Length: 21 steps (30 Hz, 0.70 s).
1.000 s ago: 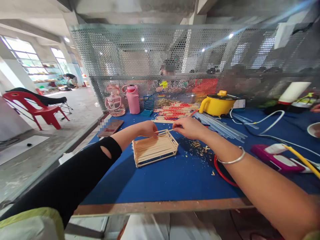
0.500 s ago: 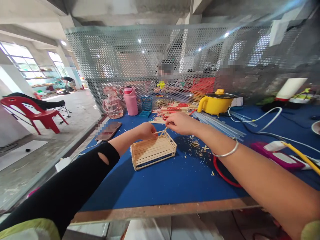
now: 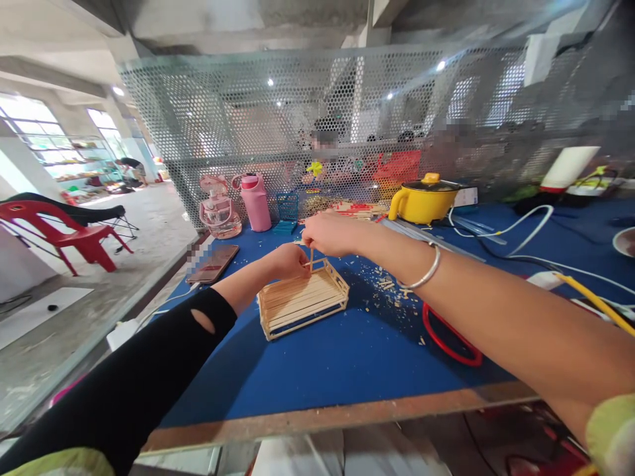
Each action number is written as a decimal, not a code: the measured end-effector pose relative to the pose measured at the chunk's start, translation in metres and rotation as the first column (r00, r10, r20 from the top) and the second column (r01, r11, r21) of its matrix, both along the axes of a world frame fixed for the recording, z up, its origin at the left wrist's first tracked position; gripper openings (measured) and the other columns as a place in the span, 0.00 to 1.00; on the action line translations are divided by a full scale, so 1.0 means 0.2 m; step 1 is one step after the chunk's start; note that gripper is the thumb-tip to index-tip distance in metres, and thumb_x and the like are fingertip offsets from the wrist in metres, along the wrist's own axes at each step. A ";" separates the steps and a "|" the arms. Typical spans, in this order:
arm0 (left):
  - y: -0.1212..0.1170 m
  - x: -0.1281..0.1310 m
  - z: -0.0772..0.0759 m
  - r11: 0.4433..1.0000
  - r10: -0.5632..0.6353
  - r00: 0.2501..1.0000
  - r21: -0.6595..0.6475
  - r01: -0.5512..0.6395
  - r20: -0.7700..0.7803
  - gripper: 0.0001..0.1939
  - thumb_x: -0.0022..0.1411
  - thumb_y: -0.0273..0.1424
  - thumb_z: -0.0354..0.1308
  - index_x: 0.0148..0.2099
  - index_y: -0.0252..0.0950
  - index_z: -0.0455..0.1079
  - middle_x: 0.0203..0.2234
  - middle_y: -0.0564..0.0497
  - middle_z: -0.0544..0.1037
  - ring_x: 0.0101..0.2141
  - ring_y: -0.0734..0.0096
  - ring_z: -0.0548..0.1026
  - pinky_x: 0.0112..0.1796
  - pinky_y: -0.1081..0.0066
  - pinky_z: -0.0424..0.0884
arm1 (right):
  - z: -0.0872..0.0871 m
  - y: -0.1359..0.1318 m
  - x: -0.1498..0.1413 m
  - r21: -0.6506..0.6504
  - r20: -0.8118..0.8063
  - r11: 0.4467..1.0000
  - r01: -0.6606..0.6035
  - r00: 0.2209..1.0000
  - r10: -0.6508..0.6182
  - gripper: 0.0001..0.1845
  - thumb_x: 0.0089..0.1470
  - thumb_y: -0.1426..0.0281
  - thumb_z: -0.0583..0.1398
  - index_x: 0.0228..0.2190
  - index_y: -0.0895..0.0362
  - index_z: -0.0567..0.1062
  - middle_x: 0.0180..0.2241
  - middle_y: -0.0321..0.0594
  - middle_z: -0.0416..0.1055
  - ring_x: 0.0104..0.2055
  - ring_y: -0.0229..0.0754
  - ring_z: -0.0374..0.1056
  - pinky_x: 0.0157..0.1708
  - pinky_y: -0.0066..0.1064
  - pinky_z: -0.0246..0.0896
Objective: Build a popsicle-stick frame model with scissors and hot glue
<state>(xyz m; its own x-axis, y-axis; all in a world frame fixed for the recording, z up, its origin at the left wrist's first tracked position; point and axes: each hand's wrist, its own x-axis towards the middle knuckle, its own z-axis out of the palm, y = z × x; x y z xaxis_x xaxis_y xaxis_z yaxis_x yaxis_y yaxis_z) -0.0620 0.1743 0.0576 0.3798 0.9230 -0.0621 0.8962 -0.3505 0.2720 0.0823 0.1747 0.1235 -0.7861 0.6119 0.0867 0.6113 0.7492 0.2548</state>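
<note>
A small tray-like frame of thin wooden sticks [image 3: 300,297], with a slatted floor and low rails, lies in front of me. My right hand [image 3: 330,233] reaches over its far side, fingers pinched on a thin wooden stick [image 3: 311,258] that points down, nearly upright, to the far rail. At the left of that stick is my left hand [image 3: 290,260], its fingers closed at the far rail around what looks like a stick end. My fingers partly hide the far rail.
Wood scraps [image 3: 387,284] and red-handled scissors [image 3: 476,357] lie at the right. Behind are loose sticks [image 3: 360,210], a yellow pot [image 3: 426,201], a pink bottle [image 3: 256,205], a clear jug [image 3: 221,215] and a phone [image 3: 213,263]. A perforated screen [image 3: 278,132] stands beyond.
My right hand has shifted left and turned over the far rail. The stick under it now stands nearly upright. My left hand stays close to the same place.
</note>
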 end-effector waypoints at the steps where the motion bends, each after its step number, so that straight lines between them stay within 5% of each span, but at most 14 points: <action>1: 0.00 0.00 0.00 1.000 0.002 1.000 0.005 -0.002 0.000 0.10 0.45 0.35 0.56 0.26 0.34 0.74 0.16 0.56 0.63 0.21 0.75 0.60 0.23 0.73 0.51 | 0.01 0.00 0.00 0.001 0.011 1.000 0.000 1.000 0.000 0.13 0.49 0.77 0.55 0.32 0.58 0.79 0.35 0.48 0.75 0.37 0.46 0.67 0.35 0.38 0.51; 21: -0.01 0.01 -0.01 0.994 -0.046 0.999 0.096 0.046 -0.004 0.11 0.47 0.36 0.54 0.23 0.33 0.71 0.16 0.55 0.63 0.22 0.74 0.59 0.25 0.71 0.50 | 0.00 -0.02 -0.02 0.025 0.034 0.999 -0.037 0.999 0.036 0.13 0.49 0.80 0.55 0.30 0.58 0.79 0.34 0.46 0.73 0.36 0.44 0.66 0.38 0.38 0.52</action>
